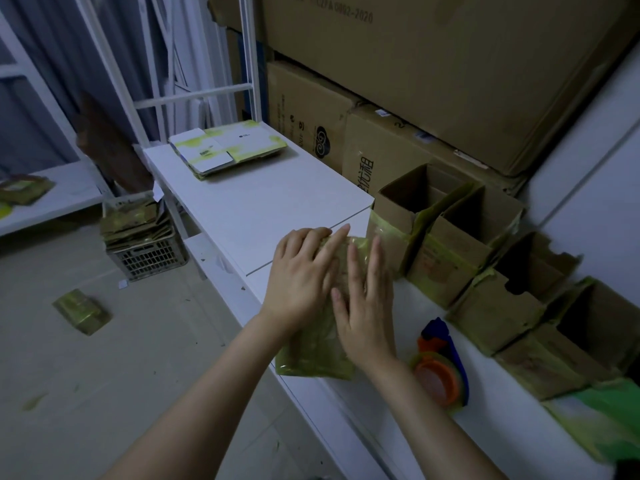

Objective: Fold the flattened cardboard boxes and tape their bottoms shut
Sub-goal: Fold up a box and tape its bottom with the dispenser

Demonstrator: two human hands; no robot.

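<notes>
Storage room, head view. Large cartons are stacked against the back wall behind a white tabletop. A white rack stands at the tabletop's far left corner.

On the tabletop:
- A stack of flattened boxes lies at the far end.
- A row of folded boxes, open tops up and edged in green tape, runs along the right edge.
- A tape dispenser lies between that row and the hands, untouched.
- The taped box lies on its side at the near edge. Its near left corner appears to reach just past that edge.

On the floor, a plastic crate holds more flattened boxes. One small box lies apart from it.

Hands:
- The left hand holds the taped box. Its fingers bend over the far left edge and the forefinger stretches along the top.
- The right hand lies flat on the tape, fingers straight and pressing. It grips nothing.

Step in hand, as judged: rubbing the tape down onto the bottom seam.

Possible faults:
- Uneven pressure from the flat hand would leave wrinkles or a lifted tape end, and the bottom could reopen under load.
- A hard push toward the near edge could slide the box off the tabletop, since its corner already sits at the limit.
- Heavy pressure on the hollow body could crush a panel.
- A wide sweep of the right forearm could knock the tape dispenser into the folded row.
</notes>
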